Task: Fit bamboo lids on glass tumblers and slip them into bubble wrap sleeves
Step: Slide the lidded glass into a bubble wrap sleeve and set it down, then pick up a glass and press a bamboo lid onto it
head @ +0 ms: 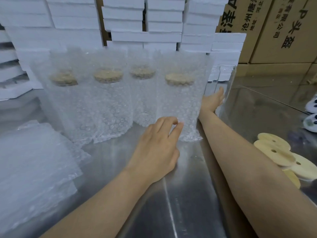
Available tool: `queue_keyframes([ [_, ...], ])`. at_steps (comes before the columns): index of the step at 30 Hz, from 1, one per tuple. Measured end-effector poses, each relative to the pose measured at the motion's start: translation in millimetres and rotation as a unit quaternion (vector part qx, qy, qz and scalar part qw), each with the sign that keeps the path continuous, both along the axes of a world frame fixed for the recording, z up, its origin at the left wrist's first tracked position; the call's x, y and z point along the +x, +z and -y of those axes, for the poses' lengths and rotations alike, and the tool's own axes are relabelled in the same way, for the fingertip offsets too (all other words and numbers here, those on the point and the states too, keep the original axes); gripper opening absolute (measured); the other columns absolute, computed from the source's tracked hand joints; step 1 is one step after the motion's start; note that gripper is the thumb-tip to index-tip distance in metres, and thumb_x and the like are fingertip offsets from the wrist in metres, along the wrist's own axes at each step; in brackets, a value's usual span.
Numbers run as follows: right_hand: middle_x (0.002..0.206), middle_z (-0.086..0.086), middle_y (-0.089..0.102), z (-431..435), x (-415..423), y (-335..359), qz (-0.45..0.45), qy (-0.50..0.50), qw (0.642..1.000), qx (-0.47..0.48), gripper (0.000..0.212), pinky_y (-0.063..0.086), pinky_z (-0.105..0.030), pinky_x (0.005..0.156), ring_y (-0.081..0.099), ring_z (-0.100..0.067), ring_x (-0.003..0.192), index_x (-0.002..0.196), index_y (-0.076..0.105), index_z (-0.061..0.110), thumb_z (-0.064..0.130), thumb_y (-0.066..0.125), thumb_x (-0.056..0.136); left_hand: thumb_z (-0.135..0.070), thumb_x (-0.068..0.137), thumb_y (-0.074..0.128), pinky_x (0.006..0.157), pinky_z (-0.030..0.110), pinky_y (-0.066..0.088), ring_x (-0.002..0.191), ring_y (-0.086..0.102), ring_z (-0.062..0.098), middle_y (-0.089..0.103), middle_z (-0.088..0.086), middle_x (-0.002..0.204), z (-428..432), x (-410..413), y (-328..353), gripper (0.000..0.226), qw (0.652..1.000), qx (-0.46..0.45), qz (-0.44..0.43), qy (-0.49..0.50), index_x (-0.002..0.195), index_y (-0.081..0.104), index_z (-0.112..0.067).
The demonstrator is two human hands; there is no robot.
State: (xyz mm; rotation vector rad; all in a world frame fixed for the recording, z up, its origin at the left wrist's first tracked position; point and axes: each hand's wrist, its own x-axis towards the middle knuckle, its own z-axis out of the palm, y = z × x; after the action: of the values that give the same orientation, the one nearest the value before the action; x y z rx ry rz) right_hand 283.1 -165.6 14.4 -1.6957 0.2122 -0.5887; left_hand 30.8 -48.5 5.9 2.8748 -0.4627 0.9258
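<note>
Shiny stainless-steel table [180, 212], storeroom setting: stacked white foam boxes [123, 18] behind, brown printed cardboard cartons [277, 30] back right.

Four upright glass tumblers in clear bubble-wrap sleeves stand in a row mid-table, each with a round tan bamboo lid showing through the wrap. Rightmost wrapped tumbler [181, 103] is nearest the hands, its lid [179, 79] seated on top.

Left hand [157, 146] sits at the lower left of that sleeve, thumb and forefinger tips [180, 125] close together, touching the wrap near its base; can't tell whether they actually pinch it. Other fingers loosely curled.

Right hand [212, 100] reaches past the sleeve's right side, fingers extended against a bare clear glass tumbler [226, 90] standing just beside it; grip not resolvable, hand partly hidden by the sleeve.

Loose pale bamboo lids [281, 157] with centre holes, overlapping, on the right edge; at least four, partly behind the right forearm.

Pile of flat empty bubble-wrap sleeves [34, 165] lower left, count unclear.
</note>
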Motion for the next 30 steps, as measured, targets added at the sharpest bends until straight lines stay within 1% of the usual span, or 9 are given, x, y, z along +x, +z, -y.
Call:
queue_keyframes([
  [7,0.157,-0.014,0.022,0,4,1,-0.024,-0.009,0.999,-0.042,0.066,0.021,-0.038,0.112,0.018,-0.031,0.145,0.154,0.015,0.008,0.015,0.052,0.099,-0.005,0.073,0.062,0.084,0.039,0.049,0.113,0.055,0.032,0.056,0.014,0.125,1,0,-1,0.054,1.0,0.004,-0.007,-0.002,0.126,0.059,-0.003],
  [11,0.155,-0.023,0.02,4,6,-2,-0.039,0.003,0.997,-0.062,0.057,0.022,-0.047,0.116,0.023,-0.038,0.142,0.153,0.018,0.006,0.02,0.035,0.101,-0.004,0.073,0.061,0.085,0.041,0.05,0.114,0.055,0.032,0.056,0.014,0.125,0,-1,0,0.052,1.0,-0.008,-0.013,-0.005,0.125,0.06,-0.003],
  [13,0.153,-0.026,0.02,5,4,-5,-0.037,0.009,0.998,-0.046,0.056,0.025,-0.05,0.115,0.027,-0.04,0.139,0.15,0.022,0.003,0.022,0.035,0.099,-0.004,0.074,0.06,0.086,0.041,0.05,0.115,0.054,0.032,0.055,0.014,0.126,-1,-1,-1,0.051,1.0,-0.01,-0.015,-0.005,0.125,0.059,-0.002],
  [16,0.143,-0.023,0.026,2,-9,-4,-0.025,-0.028,0.999,-0.031,0.062,0.036,-0.035,0.103,0.037,-0.038,0.127,0.143,0.031,0.001,0.018,0.061,0.091,-0.004,0.077,0.06,0.088,0.039,0.048,0.118,0.052,0.032,0.054,0.015,0.128,-3,-1,-1,0.051,1.0,0.006,-0.016,-0.004,0.127,0.057,0.0],
  [19,0.14,-0.015,0.028,1,-30,-3,-0.001,-0.076,0.997,-0.025,0.075,0.041,-0.039,0.094,0.039,-0.034,0.121,0.137,0.035,0.004,0.021,0.077,0.078,-0.006,0.082,0.057,0.094,0.04,0.045,0.126,0.046,0.031,0.05,0.016,0.134,-3,-1,-1,0.052,0.999,0.023,-0.024,-0.004,0.133,0.052,0.001],
  [24,0.143,-0.011,0.04,6,-73,-11,0.088,-0.079,0.993,-0.008,0.079,0.039,-0.04,0.096,0.034,-0.03,0.127,0.136,0.035,0.002,0.023,0.078,0.073,-0.013,0.091,0.047,0.11,0.038,0.029,0.143,0.018,0.027,0.019,0.01,0.157,-2,-3,-1,0.058,0.998,0.041,-0.041,0.016,0.147,0.034,-0.006],
  [26,0.139,-0.013,0.045,8,-95,-13,0.142,-0.064,0.988,0.005,0.078,0.033,-0.03,0.099,0.035,-0.03,0.126,0.134,0.036,-0.001,0.023,0.079,0.073,-0.014,0.091,0.046,0.112,0.036,0.026,0.146,0.012,0.023,0.013,0.007,0.16,-2,-4,0,0.061,0.998,0.042,-0.047,0.021,0.15,0.029,-0.009],
  [28,0.133,-0.017,0.047,10,-117,-12,0.198,-0.056,0.978,0.023,0.079,0.027,-0.017,0.095,0.04,-0.032,0.122,0.131,0.038,-0.006,0.022,0.081,0.071,-0.014,0.092,0.045,0.115,0.036,0.024,0.148,0.006,0.018,0.006,0.002,0.162,-1,-4,-1,0.064,0.997,0.049,-0.06,0.031,0.152,0.023,-0.011],
  [30,0.128,-0.022,0.047,10,-139,-6,0.254,-0.05,0.965,0.044,0.08,0.024,-0.009,0.096,0.044,-0.035,0.119,0.129,0.038,-0.01,0.02,0.082,0.069,-0.011,0.091,0.045,0.116,0.038,0.022,0.149,0.005,0.017,0.006,0.001,0.163,-1,-5,-1,0.066,0.996,0.048,-0.063,0.03,0.152,0.022,-0.011],
])
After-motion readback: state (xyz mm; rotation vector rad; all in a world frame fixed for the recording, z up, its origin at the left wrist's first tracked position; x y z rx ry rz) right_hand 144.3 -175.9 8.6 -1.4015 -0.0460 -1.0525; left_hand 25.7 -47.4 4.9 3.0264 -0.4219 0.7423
